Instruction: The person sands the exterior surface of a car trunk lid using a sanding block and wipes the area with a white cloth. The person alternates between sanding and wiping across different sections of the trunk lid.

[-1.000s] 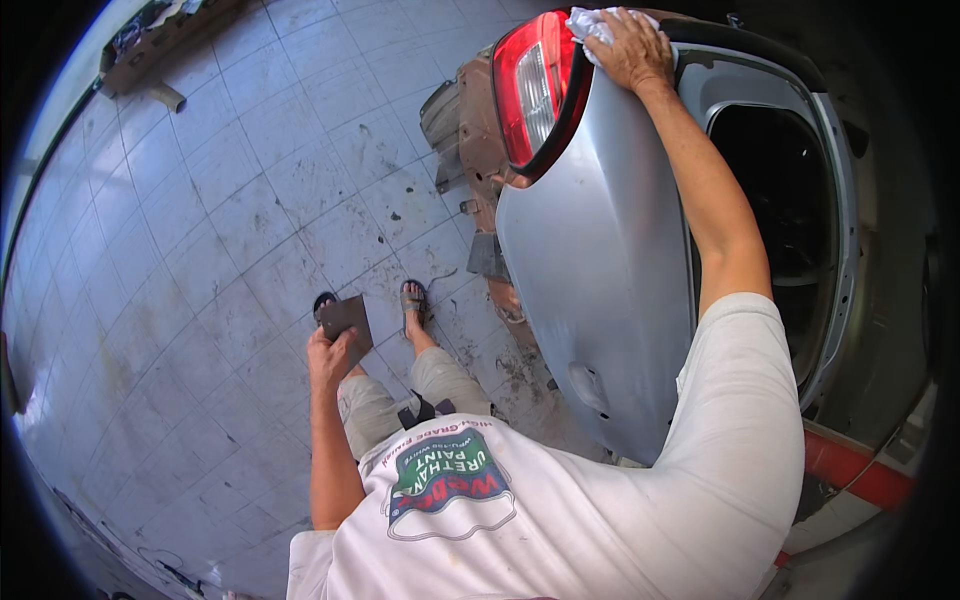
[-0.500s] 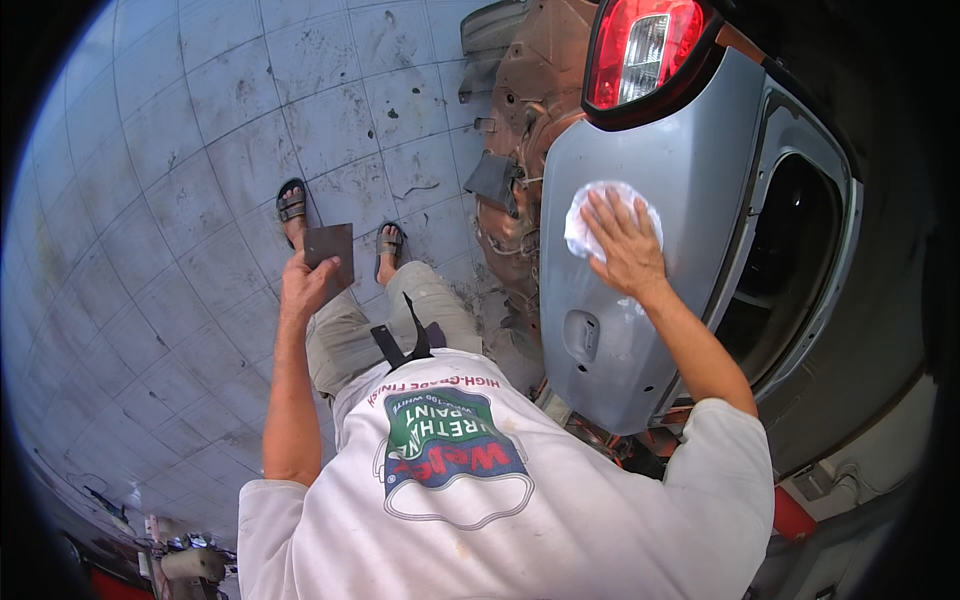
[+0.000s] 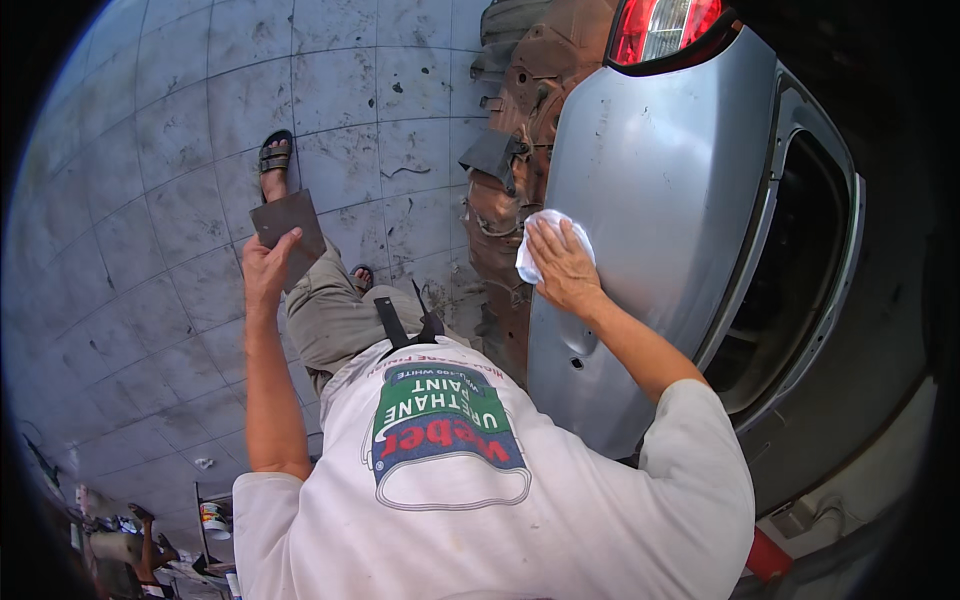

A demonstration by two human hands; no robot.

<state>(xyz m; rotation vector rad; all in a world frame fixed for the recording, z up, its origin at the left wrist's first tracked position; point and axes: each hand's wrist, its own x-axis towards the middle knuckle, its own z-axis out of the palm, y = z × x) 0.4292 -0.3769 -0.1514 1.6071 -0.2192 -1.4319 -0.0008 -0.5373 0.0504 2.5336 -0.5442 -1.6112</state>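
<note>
In my left hand (image 3: 268,268) is a dark grey-brown rectangular sheet (image 3: 290,222) that looks like sandpaper, pinched between thumb and fingers over the floor. My right hand (image 3: 566,268) lies flat on a folded white cloth (image 3: 530,262), fingers stretched over it, pressing it against the left edge of a silver car body panel (image 3: 655,190). Just below that hand, a small dark square hole (image 3: 577,363) shows in the panel. Above the panel is a red and clear tail light (image 3: 665,30).
Bare brown-orange car structure (image 3: 510,200) with a dark bracket (image 3: 493,160) borders the panel's left side. A window opening (image 3: 790,270) lies to its right. Stained tiles (image 3: 330,90) cover the floor. Another person's leg (image 3: 148,545) and a paint can (image 3: 215,520) are at lower left.
My right hand and the cloth have slid left and slightly down across the panel to its edge. My left hand has shifted left and up with the sheet, and my feet have moved.
</note>
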